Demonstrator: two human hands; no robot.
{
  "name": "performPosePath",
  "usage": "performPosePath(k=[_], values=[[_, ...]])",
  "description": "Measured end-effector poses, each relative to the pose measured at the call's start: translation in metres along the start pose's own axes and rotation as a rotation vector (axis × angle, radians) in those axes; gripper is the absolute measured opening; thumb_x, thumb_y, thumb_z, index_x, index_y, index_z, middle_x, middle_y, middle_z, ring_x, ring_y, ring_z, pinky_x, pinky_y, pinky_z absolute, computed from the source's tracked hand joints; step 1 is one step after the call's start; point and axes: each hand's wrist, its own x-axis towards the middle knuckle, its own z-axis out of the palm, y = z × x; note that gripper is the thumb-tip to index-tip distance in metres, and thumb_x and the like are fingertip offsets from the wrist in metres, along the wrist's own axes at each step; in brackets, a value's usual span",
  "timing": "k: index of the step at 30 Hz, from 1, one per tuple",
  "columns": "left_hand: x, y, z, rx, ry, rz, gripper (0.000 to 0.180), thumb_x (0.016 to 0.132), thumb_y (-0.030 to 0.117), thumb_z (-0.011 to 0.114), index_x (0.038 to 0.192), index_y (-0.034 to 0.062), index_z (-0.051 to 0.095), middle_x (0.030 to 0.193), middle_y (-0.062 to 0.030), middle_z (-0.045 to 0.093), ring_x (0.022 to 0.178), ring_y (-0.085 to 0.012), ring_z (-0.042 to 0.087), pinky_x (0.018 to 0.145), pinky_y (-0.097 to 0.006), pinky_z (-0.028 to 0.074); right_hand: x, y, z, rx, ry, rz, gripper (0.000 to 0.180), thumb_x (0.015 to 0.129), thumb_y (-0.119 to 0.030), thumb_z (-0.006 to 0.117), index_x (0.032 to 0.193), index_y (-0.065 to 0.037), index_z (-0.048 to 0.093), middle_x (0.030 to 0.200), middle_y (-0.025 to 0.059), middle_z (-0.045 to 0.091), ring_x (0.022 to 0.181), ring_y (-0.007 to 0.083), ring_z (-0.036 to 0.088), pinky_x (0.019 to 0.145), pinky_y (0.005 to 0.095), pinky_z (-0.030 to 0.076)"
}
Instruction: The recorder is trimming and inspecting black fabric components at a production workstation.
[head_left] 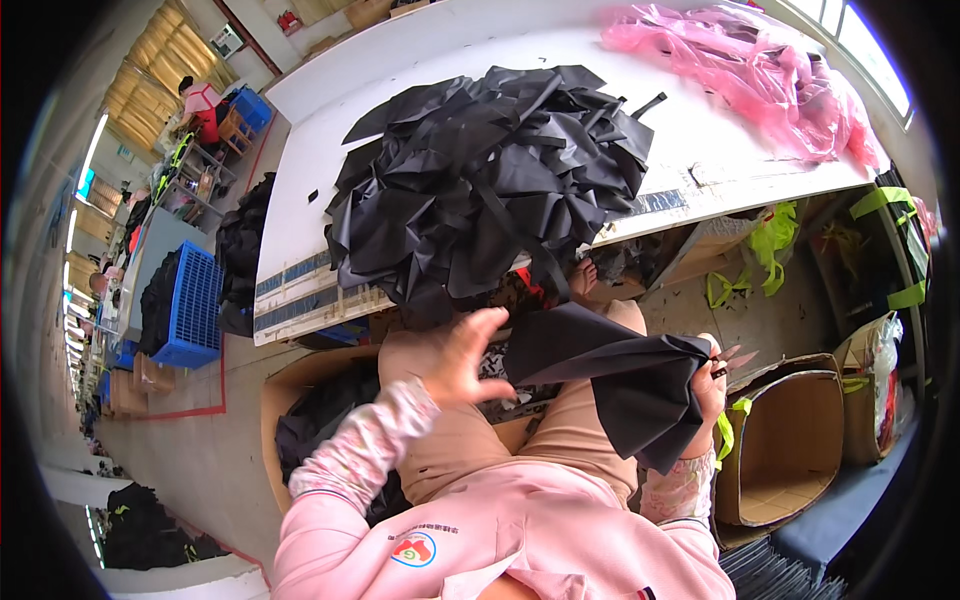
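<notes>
My left hand is raised over my lap with thumb and fingers apart, and it holds nothing. To its right, a black sheet-like piece of fabric hangs folded across my knee. My right hand is closed on the fabric's right end and also on a small pair of scissors. The scissors' two blades stick out apart to the right, while their handles are hidden in the hand. In front of me, a big heap of black fabric pieces covers the middle of the white table.
Pink plastic sheeting lies on the table's far right. An open cardboard box stands right of me; another carton with black material stands left. A blue crate and a person in red are farther left.
</notes>
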Motion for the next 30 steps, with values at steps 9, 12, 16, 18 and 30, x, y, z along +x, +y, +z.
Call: performPosePath(k=[9,12,16,18,30], values=[[-0.021,-0.012,0.039,-0.324,0.152,-0.118,0.039,0.076,-0.002,0.067,0.114,0.0024,0.061,0.128,-0.0142,0.056,0.122,-0.0265,0.051,0.102,-0.038,0.04,0.007,0.007,-0.005,-0.105,-0.031,0.129,0.02,0.086,-0.016,0.07,0.091,-0.001,0.058,0.086,0.0061,0.065,0.076,0.0121,0.061,0.07,0.0236,0.048],[-0.046,0.009,-0.028,-0.723,-0.308,-0.318,0.037,0.081,0.002,0.066,0.117,-0.0054,0.059,0.117,-0.0116,0.063,0.111,-0.0162,0.057,0.095,-0.031,0.044,0.03,0.037,-0.049,-0.63,-0.055,0.135,0.015,0.09,-0.008,0.063,0.1,0.002,0.06,0.085,0.0055,0.068,0.075,0.0155,0.064,0.069,0.0267,0.05],[-0.068,0.049,-0.087,-1.204,-0.619,-0.252,0.03,0.079,0.002,0.064,0.107,-0.0086,0.063,0.105,-0.0136,0.068,0.101,-0.0198,0.062,0.088,-0.032,0.047,0.022,0.075,-0.053,-1.235,-0.037,-0.041,0.032,0.083,-0.011,0.071,0.113,-0.003,0.061,0.095,0.0133,0.07,0.085,0.0265,0.068,0.07,0.0343,0.051],[-0.068,0.046,-0.09,-1.245,-0.709,-0.104,0.024,0.081,0.001,0.061,0.102,-0.009,0.064,0.102,-0.0148,0.069,0.098,-0.0218,0.063,0.085,-0.033,0.047,0.019,0.057,0.006,-1.135,-0.187,0.191,0.045,0.081,-0.015,0.074,0.121,-0.003,0.058,0.109,0.0121,0.067,0.095,0.0209,0.066,0.076,0.033,0.052],[-0.006,0.058,-0.026,-1.914,0.086,-0.543,0.095,0.082,0.077,0.04,0.139,0.001,0.038,0.131,-0.0173,0.054,0.115,-0.0345,0.056,0.098,-0.048,0.044,0.01,0.079,0.052,-0.28,-0.282,0.463,0.019,0.087,-0.006,0.068,0.104,0.001,0.063,0.089,0.0021,0.066,0.077,0.0078,0.061,0.069,0.0241,0.05]])
